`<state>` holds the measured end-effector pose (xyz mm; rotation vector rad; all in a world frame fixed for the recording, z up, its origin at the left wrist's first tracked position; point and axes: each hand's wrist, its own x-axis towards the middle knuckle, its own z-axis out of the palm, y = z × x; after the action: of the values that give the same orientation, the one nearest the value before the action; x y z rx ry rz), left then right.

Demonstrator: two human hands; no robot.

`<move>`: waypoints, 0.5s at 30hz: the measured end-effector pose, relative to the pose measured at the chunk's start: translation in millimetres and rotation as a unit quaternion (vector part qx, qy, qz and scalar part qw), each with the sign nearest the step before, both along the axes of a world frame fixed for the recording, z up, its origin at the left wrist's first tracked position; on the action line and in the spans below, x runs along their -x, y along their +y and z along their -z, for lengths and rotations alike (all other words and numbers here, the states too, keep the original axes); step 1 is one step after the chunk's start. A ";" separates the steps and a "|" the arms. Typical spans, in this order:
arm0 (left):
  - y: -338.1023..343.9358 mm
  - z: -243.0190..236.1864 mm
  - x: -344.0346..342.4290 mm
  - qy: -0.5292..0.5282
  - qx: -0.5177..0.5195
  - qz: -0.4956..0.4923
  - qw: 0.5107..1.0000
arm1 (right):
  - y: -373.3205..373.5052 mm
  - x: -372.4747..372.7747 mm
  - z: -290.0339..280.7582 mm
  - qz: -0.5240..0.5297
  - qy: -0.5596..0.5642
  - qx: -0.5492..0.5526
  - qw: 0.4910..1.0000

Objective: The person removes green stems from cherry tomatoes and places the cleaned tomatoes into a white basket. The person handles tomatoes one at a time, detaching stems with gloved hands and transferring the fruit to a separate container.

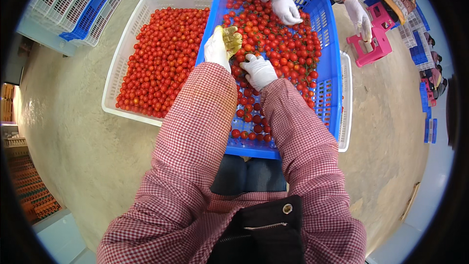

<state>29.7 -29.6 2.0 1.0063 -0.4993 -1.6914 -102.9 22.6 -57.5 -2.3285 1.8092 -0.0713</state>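
Cherry tomatoes (pixel 286 56), some with green stems, lie in a blue plastic crate (pixel 333 88) in front of me. Over the crate's left side is my left hand (pixel 223 46), in a white glove stained yellow-green on the palm. Its palm faces right, the fingers are loosely curled and apart, and I see nothing held. My right hand (pixel 260 72), also white-gloved, reaches down among the tomatoes just right of the left one. Its fingers are bent together at the fruit; what they grip, if anything, is hidden.
Left of the blue crate stands a white crate (pixel 108 95) full of cherry tomatoes. A co-worker's gloved hand (pixel 287 10) hangs over the far tomatoes; their other hand (pixel 358 17) is near a pink stool (pixel 376 44). Another white crate (pixel 346 102) shows under the blue one. Stacked crates (pixel 73 2) stand far left.
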 end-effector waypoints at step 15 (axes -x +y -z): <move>18.1 -9.0 17.6 -0.051 0.056 0.297 0.952 | 38.0 92.3 -45.5 0.214 -0.825 -0.159 0.499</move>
<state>12.2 -11.5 11.0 0.9131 -1.0341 -2.1114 -195.2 60.6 -12.0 -0.5096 0.8956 -1.3146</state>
